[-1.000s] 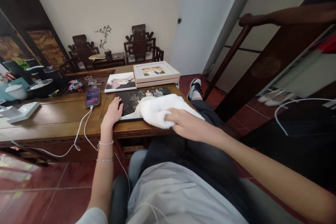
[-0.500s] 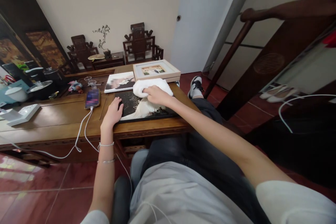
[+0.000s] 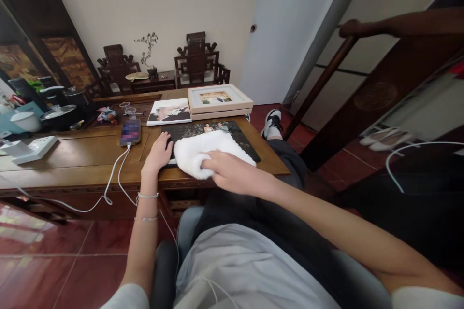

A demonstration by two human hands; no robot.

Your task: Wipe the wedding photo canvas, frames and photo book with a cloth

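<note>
My right hand [image 3: 234,172] grips a fluffy white cloth [image 3: 199,148], its thumb and fingers pinching into the fabric. The cloth lies spread over the near half of a dark photo panel [image 3: 243,139], hiding much of its picture; two figures show along the panel's far side. At the panel's left edge my left hand [image 3: 160,152] rests flat, fingers stretched out and touching the edge. Just beyond the panel lie a smaller white-edged photo panel [image 3: 169,111] and a pale wooden picture frame [image 3: 219,98], which sits on another frame.
A phone [image 3: 129,133] with a white cable [image 3: 118,165] lies left of my left hand. Further left are a power strip [image 3: 36,148] and a lidded pot [image 3: 60,115]. A dark wooden chair back [image 3: 357,77] rises on the right.
My right hand has pulled the cloth toward me, from the panel's far side to its near edge, uncovering the figures there. My left hand has stayed at the left edge.
</note>
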